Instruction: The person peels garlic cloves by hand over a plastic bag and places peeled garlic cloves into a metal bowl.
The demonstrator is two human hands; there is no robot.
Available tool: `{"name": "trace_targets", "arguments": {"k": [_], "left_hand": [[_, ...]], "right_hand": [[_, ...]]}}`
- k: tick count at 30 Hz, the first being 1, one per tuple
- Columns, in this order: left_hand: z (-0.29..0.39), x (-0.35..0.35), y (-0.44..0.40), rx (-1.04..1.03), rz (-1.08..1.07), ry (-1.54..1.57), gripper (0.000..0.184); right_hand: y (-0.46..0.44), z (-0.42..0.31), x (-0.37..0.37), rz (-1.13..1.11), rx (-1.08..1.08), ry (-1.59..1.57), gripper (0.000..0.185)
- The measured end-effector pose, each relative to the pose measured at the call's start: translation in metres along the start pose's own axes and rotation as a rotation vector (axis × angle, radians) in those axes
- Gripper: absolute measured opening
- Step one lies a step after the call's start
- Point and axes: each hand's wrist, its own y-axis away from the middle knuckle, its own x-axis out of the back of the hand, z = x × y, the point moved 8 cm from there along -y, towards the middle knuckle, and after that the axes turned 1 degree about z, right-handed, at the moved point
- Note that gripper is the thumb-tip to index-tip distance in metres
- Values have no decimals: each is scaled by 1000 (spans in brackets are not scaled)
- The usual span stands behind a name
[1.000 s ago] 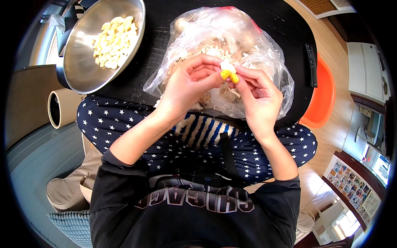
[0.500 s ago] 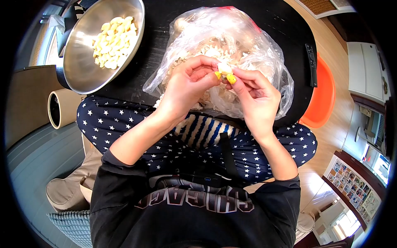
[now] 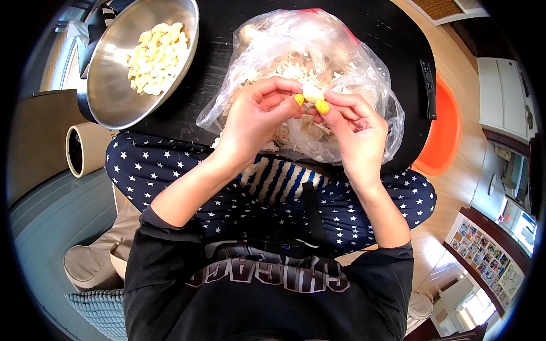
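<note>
A pale garlic clove [image 3: 311, 94] is pinched between my two hands, above a clear plastic bag. My left hand [image 3: 256, 116] grips its left side with thumb and forefinger. On the other side, my right hand [image 3: 358, 122] holds it the same way, thumb below. Both thumbnails are painted yellow. Under the hands, the plastic bag [image 3: 273, 37] lies spread on the table with many papery garlic skins [image 3: 284, 71] in it. At the upper left, a steel bowl [image 3: 105, 94] contains a heap of peeled garlic cloves [image 3: 159, 57].
The black table [image 3: 219, 34] carries the bowl, the bag and a remote control [image 3: 427, 88] near its right edge. Beyond that edge is an orange plastic seat or tub [image 3: 446, 131]. A cream cylindrical container [image 3: 91, 150] stands at the left, below the bowl.
My right hand has shifted slightly to the right and its thumb has turned. More of the clove's smooth surface shows now. My left hand stays nearly in place.
</note>
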Motion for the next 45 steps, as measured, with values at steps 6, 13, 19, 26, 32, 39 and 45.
{"name": "trace_targets", "arguments": {"k": [6,13,19,26,32,39,45], "left_hand": [[7,-2,1,-24,24,-7,22],[5,1,3,-26,48,-87,17],[2,4,3,-20,70,-146,16],[10,3,3,-115,100,-153,16],[13,1,3,-116,77,-152,21],[10,2,3,-82,80,-215,17],[6,3,2,-45,67,-231,14]], "right_hand": [[-1,0,5,38,27,1,19],[5,-15,3,136,234,303,16],[12,-32,-8,93,499,684,18],[5,-22,4,176,339,414,18],[6,-29,1,155,414,533,18],[15,-43,-19,72,740,840,24],[21,-45,-28,60,890,958,24]]}}
